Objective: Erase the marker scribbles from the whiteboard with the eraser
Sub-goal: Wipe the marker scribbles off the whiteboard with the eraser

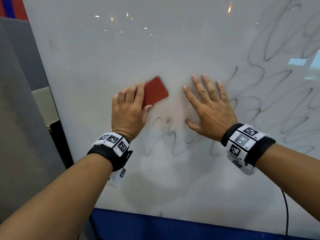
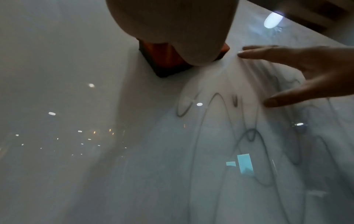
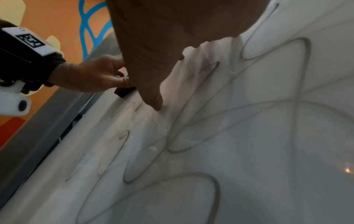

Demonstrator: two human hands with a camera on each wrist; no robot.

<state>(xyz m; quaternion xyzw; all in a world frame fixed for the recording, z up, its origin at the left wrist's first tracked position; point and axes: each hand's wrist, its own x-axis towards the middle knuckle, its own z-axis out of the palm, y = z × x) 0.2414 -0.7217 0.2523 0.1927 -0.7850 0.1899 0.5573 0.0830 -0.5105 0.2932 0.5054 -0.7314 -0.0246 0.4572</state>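
Note:
A red eraser [image 1: 155,91] lies flat against the whiteboard [image 1: 121,49], and my left hand [image 1: 129,108] grips its lower end between fingers and thumb. The same eraser [image 2: 164,60] shows under my palm in the left wrist view, and a dark corner of it [image 3: 122,91] shows in the right wrist view. My right hand [image 1: 207,103] rests flat on the board with its fingers spread, just right of the eraser. Black scribbles [image 1: 173,141] loop below both hands and fill the board's right side [image 1: 270,49]. The board left of and above the eraser looks wiped.
A blue band [image 1: 173,227] runs below the board's bottom edge. A black cable [image 1: 286,213] hangs at the lower right. A grey partition [image 1: 17,101] stands left of the board, with an orange and blue wall [image 3: 76,22] beyond it.

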